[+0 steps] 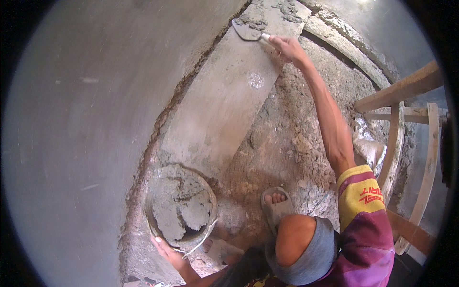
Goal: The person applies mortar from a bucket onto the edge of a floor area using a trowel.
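My right hand (287,49) is closed round the pale handle of a trowel (246,31), with my arm stretched far forward. The trowel's blade lies low over the far end of a long grey board (210,112), beside lumps of wet mortar (288,10). At the lower left stands a round bucket (213,206) filled with thick grey mortar (174,203), cracked and hollowed on its near side. My left hand (168,252) holds the bucket's near side, below the rim and next to its pale handle (201,243). Part of that hand's grip is hidden.
A smooth grey wall (86,119) rises along the left, with a rough gap at its foot. Rubble and dried mortar cover the ground (296,138). Wooden framing (401,91) stands at the right, near a crumpled sack (368,146). My sandalled foot (276,203) is beside the bucket.
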A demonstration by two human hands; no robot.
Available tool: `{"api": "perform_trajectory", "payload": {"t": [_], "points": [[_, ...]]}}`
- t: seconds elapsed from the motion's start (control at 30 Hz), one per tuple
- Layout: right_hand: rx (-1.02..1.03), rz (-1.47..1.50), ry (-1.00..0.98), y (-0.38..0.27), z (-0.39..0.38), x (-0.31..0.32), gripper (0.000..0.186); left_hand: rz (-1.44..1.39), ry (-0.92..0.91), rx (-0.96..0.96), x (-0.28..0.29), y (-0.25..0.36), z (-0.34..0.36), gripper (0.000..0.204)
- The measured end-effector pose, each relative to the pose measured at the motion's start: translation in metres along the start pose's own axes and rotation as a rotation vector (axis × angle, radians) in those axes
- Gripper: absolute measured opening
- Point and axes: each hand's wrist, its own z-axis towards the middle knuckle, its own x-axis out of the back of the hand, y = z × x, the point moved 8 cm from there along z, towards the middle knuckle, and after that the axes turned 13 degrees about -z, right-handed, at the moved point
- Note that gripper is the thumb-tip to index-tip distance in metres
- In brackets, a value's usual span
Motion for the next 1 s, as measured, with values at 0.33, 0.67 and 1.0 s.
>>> {"api": "perform_trajectory", "payload": {"t": [0.33,0.67,1.0], "points": [[0.081,0.027,-0.196,0.035,0.004,0.048,0.038,0.074,0.065,-0.076,0.003,0.011,-0.005,0.067],[-0.016,-0.130,-0.082,0.086,0.072,0.125,0.038,0.233,0.096,-0.108,-0.016,0.026,-0.007,0.080],[-0.076,-0.272,0.083,0.129,0.194,0.147,0.042,1.231,-0.143,-0.486,0.020,0.010,-0.004,0.061]]}}
